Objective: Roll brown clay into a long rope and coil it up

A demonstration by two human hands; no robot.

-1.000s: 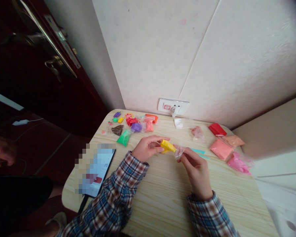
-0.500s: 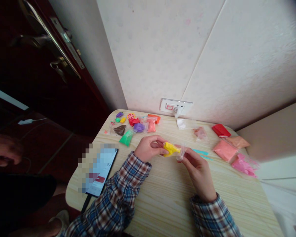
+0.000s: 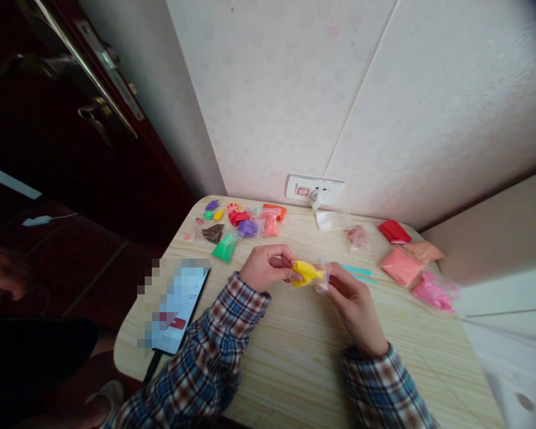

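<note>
Above the middle of a light wooden table, both my hands hold a lump of yellow clay partly inside a clear plastic bag. My left hand pinches the clay's left end with thumb and fingers. My right hand grips the bag end on the right. Two teal sticks lie just behind my right hand.
Small bags of clay lie at the back left: green, purple, brown, red. Pink, salmon and red packs sit at the right. A phone lies at the left edge. A wall socket is behind.
My hands have come closer together around the yellow clay, and the clay is squeezed shorter. The rest of the table looks the same.
</note>
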